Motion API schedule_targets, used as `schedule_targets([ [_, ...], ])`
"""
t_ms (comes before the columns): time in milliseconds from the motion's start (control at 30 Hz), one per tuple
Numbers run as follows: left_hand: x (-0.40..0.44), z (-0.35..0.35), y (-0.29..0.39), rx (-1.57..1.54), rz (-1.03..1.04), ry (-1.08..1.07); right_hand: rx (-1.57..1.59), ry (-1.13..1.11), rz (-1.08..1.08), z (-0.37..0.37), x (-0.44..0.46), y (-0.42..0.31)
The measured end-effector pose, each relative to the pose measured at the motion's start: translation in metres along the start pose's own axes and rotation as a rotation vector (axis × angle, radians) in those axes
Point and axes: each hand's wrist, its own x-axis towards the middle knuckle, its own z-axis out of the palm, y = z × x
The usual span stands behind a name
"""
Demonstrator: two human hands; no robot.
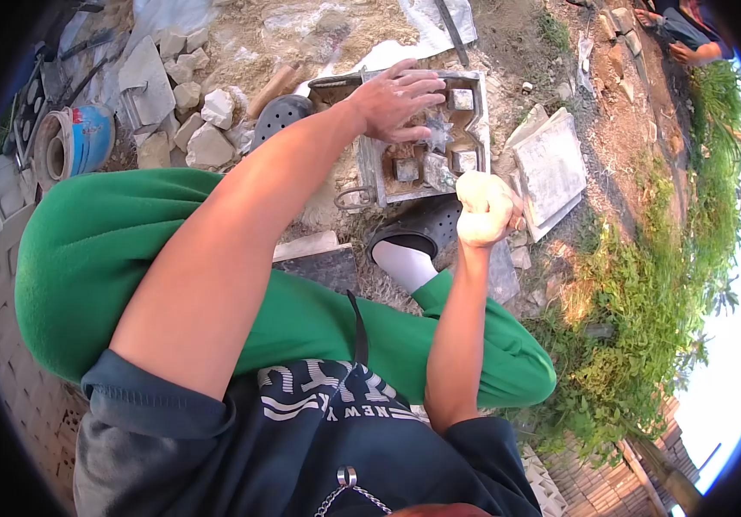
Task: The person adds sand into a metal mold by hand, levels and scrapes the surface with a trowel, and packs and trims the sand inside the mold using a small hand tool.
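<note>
My left hand (400, 102) reaches over a rectangular metal mould (484, 103) on the ground. Its dusty fingers are spread across the mould's upper part and hide some of it. Inside the frame are small square blocks (461, 100) and a star-shaped centre piece (439, 135). My right hand (484, 209) is closed in a fist just off the mould's lower right corner. Pale dust or strong sunlight covers it, and whatever it may hold is hidden. A wire loop handle (354, 198) sticks out at the mould's lower left.
Flat grey slabs (551, 168) lie right of the mould. Broken stones (211, 146) and a blue bucket (93, 138) are at left. My dark clogs (426, 226) flank the mould. Another person's hand (687, 53) shows at top right, above green plants (637, 310).
</note>
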Motion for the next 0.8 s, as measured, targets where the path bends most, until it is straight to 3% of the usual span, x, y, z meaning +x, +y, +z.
schedule_targets([
  [67, -0.001, -0.003, -0.001, 0.066, -0.23, 0.082, -0.055, 0.013, -0.023, 0.002, -0.008, 0.018],
  [100, -0.002, -0.002, -0.001, 0.066, -0.228, 0.085, -0.11, 0.022, -0.057, 0.007, -0.006, 0.02],
  [167, -0.006, -0.001, -0.005, 0.109, -0.42, 0.128, -0.138, 0.057, 0.02, 0.006, -0.004, 0.009],
  [233, -0.01, -0.001, -0.002, 0.106, -0.465, 0.186, -0.016, 0.194, -0.081, 0.009, -0.01, 0.005],
  [267, -0.01, 0.0, 0.001, 0.079, -0.526, 0.147, 0.001, 0.157, -0.098, 0.006, -0.011, 0.011],
  [300, -0.007, 0.0, 0.004, 0.048, -0.578, 0.109, -0.234, 0.162, -0.166, 0.013, -0.011, 0.021],
  [367, -0.003, 0.0, 0.002, 0.059, -0.563, 0.13, -0.16, 0.122, -0.014, 0.005, -0.006, 0.018],
  [433, -0.007, 0.004, 0.003, 0.066, -0.573, 0.136, -0.195, 0.257, -0.088, 0.018, -0.001, 0.0],
  [500, -0.005, 0.005, 0.0, 0.066, -0.564, 0.172, -0.14, 0.204, -0.117, 0.032, -0.004, -0.027],
  [567, -0.006, 0.007, -0.001, 0.065, -0.563, 0.175, -0.058, -0.016, -0.059, 0.03, -0.008, -0.046],
  [800, -0.005, 0.008, -0.002, 0.076, -0.575, 0.155, -0.012, -0.268, 0.2, 0.036, -0.008, -0.023],
])
